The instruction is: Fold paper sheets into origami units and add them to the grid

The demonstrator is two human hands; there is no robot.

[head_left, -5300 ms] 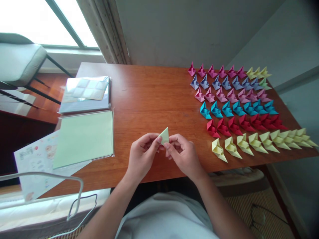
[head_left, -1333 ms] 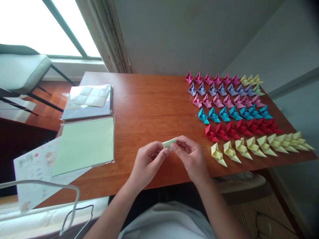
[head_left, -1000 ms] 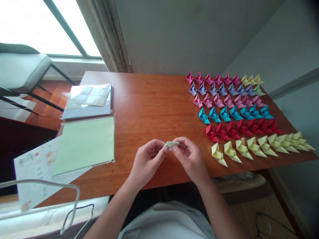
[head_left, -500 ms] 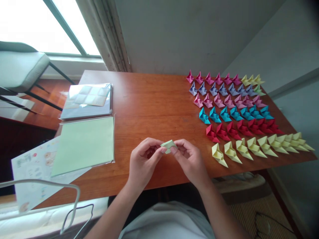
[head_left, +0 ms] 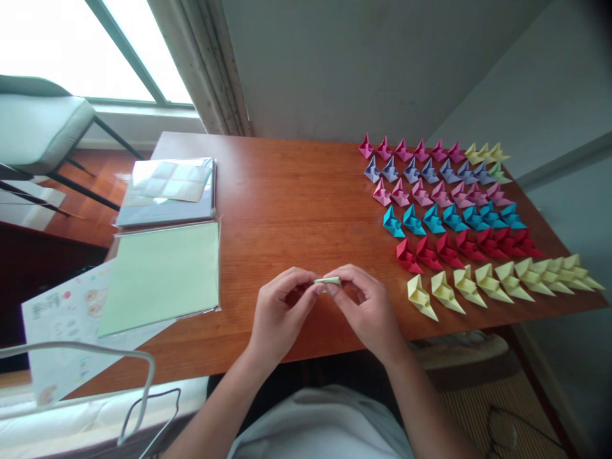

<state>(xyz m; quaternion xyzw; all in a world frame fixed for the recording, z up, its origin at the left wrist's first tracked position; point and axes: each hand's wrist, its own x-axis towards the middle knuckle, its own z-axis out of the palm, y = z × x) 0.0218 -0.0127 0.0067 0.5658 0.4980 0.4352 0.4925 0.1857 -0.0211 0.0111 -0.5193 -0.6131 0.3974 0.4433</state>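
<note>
Spanning the view: a reddish-brown wooden table (head_left: 287,204), set against a grey wall beside a window.
Paper supplies, three in all: one clear-wrapped pack of pale green square paper (head_left: 162,275) at the table's left, one clear-wrapped pack of mixed pastel sheets (head_left: 165,191) just behind it, and one printed white instruction sheet (head_left: 62,319) sticking out from under the green pack.
Folded paper shapes: six rows on the table's right side. The near pale yellow row (head_left: 497,282) has eight or nine; its far end crowds together. The red row (head_left: 463,245) has seven, the turquoise row (head_left: 449,218) seven. The light pink row (head_left: 430,192), the lavender-blue row (head_left: 421,171) and the magenta back row (head_left: 411,151) each run to about six or seven, with a few yellow and green ones at their far ends, too small to count surely.
Left hand (head_left: 280,315): fingers curled, thumb and forefinger pinching the left end of the small pale green folded paper piece (head_left: 327,281).
Right hand (head_left: 370,312): fingers curled, fingertips pinching the right end of that same piece.
Green piece: one, flattened and roughly level, held between both hands just above the table's near edge, well left of the yellow row.
</note>
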